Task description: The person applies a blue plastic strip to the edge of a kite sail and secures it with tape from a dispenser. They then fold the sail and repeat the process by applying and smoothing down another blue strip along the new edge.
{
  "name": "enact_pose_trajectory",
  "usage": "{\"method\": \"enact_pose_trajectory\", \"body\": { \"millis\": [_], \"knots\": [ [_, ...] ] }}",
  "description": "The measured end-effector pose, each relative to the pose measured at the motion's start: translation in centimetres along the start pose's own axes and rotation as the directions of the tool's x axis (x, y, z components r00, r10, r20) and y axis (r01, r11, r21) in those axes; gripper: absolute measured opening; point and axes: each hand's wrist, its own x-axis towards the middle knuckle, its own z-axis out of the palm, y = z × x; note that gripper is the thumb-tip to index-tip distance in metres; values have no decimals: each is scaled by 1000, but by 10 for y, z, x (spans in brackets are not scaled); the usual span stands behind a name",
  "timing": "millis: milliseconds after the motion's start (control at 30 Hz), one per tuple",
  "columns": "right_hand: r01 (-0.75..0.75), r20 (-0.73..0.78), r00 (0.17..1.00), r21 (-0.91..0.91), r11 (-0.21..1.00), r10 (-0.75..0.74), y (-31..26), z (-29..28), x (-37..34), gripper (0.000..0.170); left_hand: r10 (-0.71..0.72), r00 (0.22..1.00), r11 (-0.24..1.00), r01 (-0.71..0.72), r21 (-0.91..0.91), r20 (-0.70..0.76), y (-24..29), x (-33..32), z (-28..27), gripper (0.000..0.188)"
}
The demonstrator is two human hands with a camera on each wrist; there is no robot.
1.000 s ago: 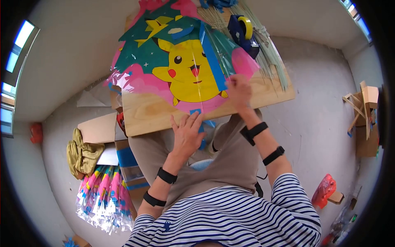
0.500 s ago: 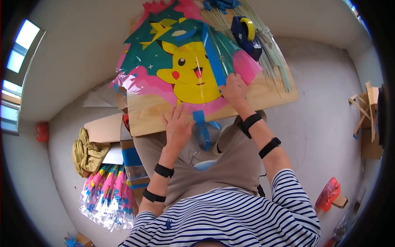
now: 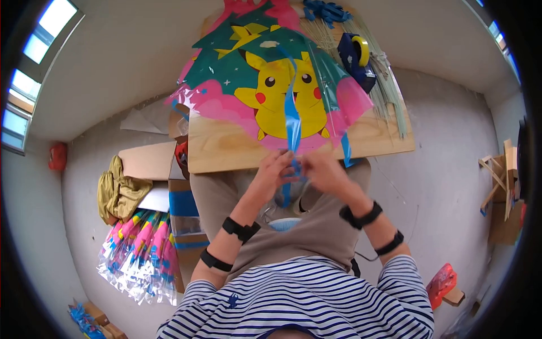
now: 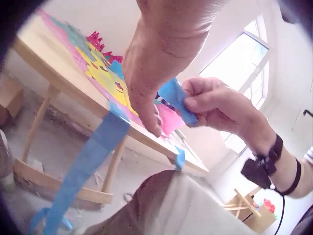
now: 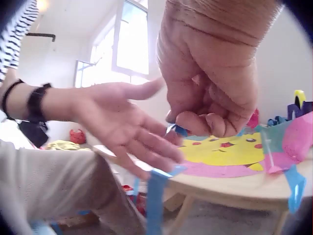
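A printed plastic sheet (image 3: 226, 104) with a yellow cartoon figure lies on the wooden tabletop (image 3: 220, 147). My right hand (image 3: 324, 172) pinches the end of a long blue strip (image 3: 293, 121) that stands up over the figure, near the table's front edge. Beside it is my left hand (image 3: 275, 171); the right wrist view shows that hand (image 5: 129, 127) palm up with its fingers extended. Another blue strip (image 4: 90, 159) hangs over the table edge below the left hand. Right of it, a shorter blue piece (image 3: 346, 151) hangs off the edge.
A blue tape dispenser (image 3: 357, 62) and thin pale sticks (image 3: 395, 104) lie at the table's right, with blue strips (image 3: 326, 11) behind. Left of the legs stand a cardboard box (image 3: 148, 164), olive cloth (image 3: 116, 189) and a bundle of printed plastic (image 3: 138, 257).
The right hand has moved toward the left hand, bringing the blue strip from the figure's right side to over its middle. The left hand has shifted right.
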Motion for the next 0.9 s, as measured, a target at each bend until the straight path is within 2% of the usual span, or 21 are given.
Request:
{"method": "enact_pose_trajectory", "body": {
  "millis": [67,100,167,233,267,300,367,433,533,567,667,767,867,900],
  "knots": [
    [138,205,969,1,990,-135,-20,12,-41,8,-61,990,971,89,-224,128,-1,1,7,46],
    [64,380,923,-14,998,-54,-26,13,-55,10,-13,993,980,36,-194,122,-2,2,6,42],
    [-67,674,731,-80,995,103,-30,10,-77,15,86,989,989,-71,-126,118,-4,6,1,37],
    [-86,435,899,60,994,51,-9,14,-87,18,85,986,995,-76,-64,141,2,1,-3,30],
    [-81,296,954,130,988,39,1,17,-90,20,83,985,996,-79,-31,152,3,-4,-3,28],
    [-431,302,891,326,841,339,-10,6,-78,19,80,986,997,-77,-21,147,5,-13,4,24],
    [-440,205,891,613,656,406,10,7,-56,23,27,981,996,-43,80,191,10,-28,12,24],
    [-415,245,866,838,353,436,-20,-7,-35,27,-18,972,984,-24,179,234,13,-42,20,23],
    [-376,304,886,913,157,351,-35,-5,-11,25,-51,955,950,-44,309,292,13,-53,24,21],
    [-373,308,907,905,205,288,-38,-7,-7,22,-53,950,938,-58,341,308,11,-55,20,21],
    [-309,172,930,843,440,324,-52,-10,-1,16,-73,952,920,-50,388,296,13,-65,12,20],
    [-241,85,945,833,498,315,-59,-22,-4,12,-93,949,923,-31,384,302,12,-70,-1,20],
    [-274,47,935,723,635,350,-51,-26,-8,10,-67,942,929,-62,366,329,10,-74,-6,25],
    [-254,15,936,722,643,352,-49,-23,-8,11,-42,940,931,-86,355,339,8,-75,-6,28]
  ]
}}
